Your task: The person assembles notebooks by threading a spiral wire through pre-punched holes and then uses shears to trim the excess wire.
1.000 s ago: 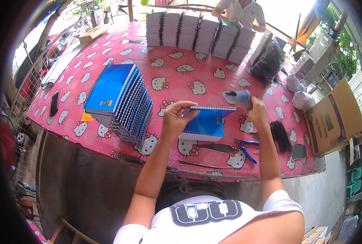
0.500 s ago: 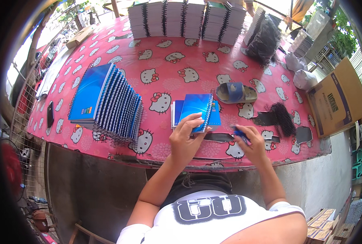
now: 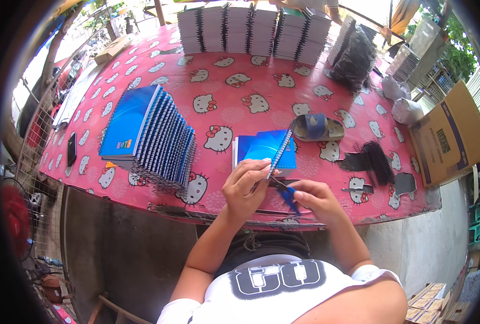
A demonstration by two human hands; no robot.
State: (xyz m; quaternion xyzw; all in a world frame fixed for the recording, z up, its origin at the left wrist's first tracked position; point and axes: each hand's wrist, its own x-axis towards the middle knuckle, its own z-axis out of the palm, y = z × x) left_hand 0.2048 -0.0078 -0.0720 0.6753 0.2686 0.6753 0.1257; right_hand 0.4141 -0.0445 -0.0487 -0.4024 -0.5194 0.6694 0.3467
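Observation:
My left hand (image 3: 245, 186) grips the lower end of a blue spiral-bound notebook (image 3: 269, 144), tilted with its coil edge raised to the right. Beneath it lie more blue notebooks (image 3: 289, 156) on the table, partly covered. Small blue-handled pliers (image 3: 289, 198) are in my right hand (image 3: 316, 200), their metal tip at the lower end of the coil, close to my left fingers. Whether the jaws touch the wire is too small to tell. Left of my hands stands a tall, leaning stack of blue spiral notebooks (image 3: 126, 127).
On the pink patterned table (image 3: 223, 113) are a blue-strapped sandal (image 3: 320, 127), a bundle of black coils (image 3: 378, 163) and a phone (image 3: 71, 149). Thick bound stacks (image 3: 240, 29) line the far edge beside a black plastic bag (image 3: 356, 54). A cardboard box (image 3: 450, 137) stands right.
My right hand has moved left, bringing the pliers to the coil's lower end. The notebook in my left hand has tilted, its coil edge now slanting more.

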